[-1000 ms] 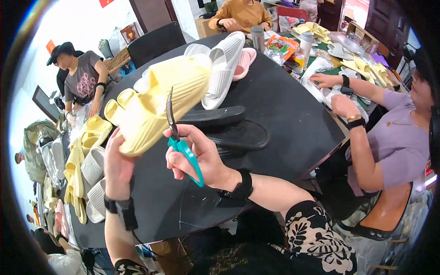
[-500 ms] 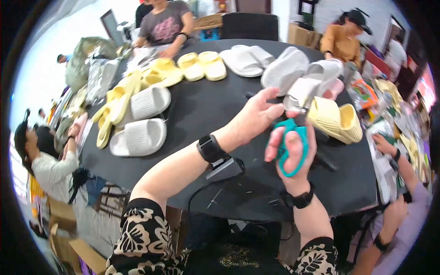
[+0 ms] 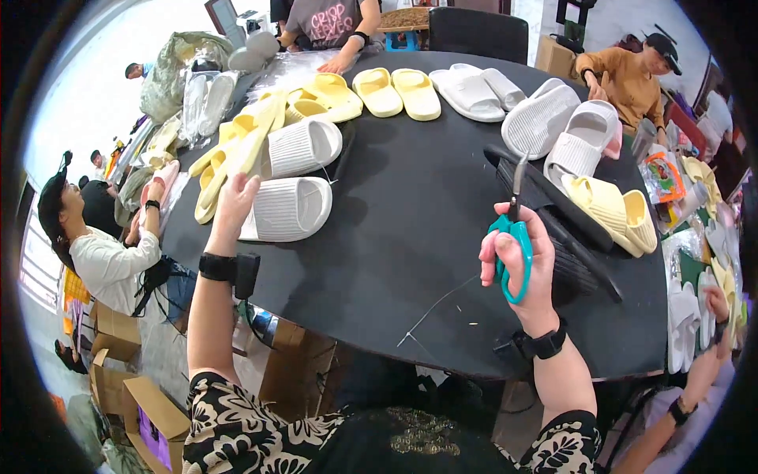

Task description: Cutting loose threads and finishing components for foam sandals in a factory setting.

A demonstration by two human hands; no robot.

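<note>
My right hand point(image 3: 527, 265) holds a pair of teal-handled scissors point(image 3: 513, 233) upright over the black round table point(image 3: 410, 237), blades pointing up. My left hand point(image 3: 234, 201) reaches out to the left, fingers touching the edge of a white ribbed slipper point(image 3: 288, 208) near the table's left rim. Just beyond it lies another white slipper point(image 3: 304, 146). A yellow slipper point(image 3: 612, 209) rests on black slippers point(image 3: 553, 213) right of the scissors.
Yellow slippers point(image 3: 395, 91) and white slippers point(image 3: 545, 118) line the table's far side. A stack of yellow and white soles point(image 3: 229, 146) lies at the left. Other people sit around the table. Cardboard boxes point(image 3: 126, 371) stand on the floor at the lower left.
My left hand has swung away from the right hand, out to the white slipper at the left. The yellow slipper now lies on the table, and my view has turned left.
</note>
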